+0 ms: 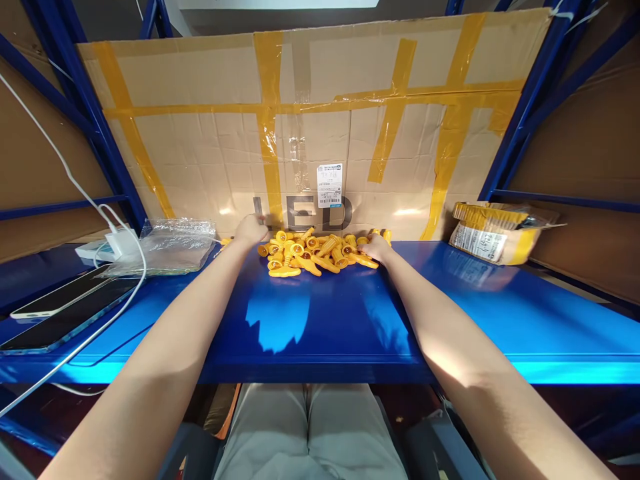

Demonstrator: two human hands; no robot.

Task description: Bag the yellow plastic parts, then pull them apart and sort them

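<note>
A heap of glossy orange-yellow plastic pieces (pixel 327 252) lies at the back of the blue shelf, against the cardboard. Some pieces are hollow and flared like small torch heads; others are long and curved. At the heap's left end is my left hand (pixel 251 230), its fingers loosely bent toward the pieces, with nothing visible in them. My right hand (pixel 377 248) touches pieces at the right end. Its fingertips are partly hidden among them, so a grip cannot be made out. A few pieces show beyond my right hand, and a bit of yellow shows left of my left wrist.
Taped cardboard (pixel 215 153) stands behind the blue shelf (pixel 320 320). To the left lie two phones (pixel 65 313), a white charger (pixel 120 241) with a trailing cable, and a clear plastic packet (pixel 170 243). A taped parcel (pixel 487 233) sits at right. Blue posts flank both sides.
</note>
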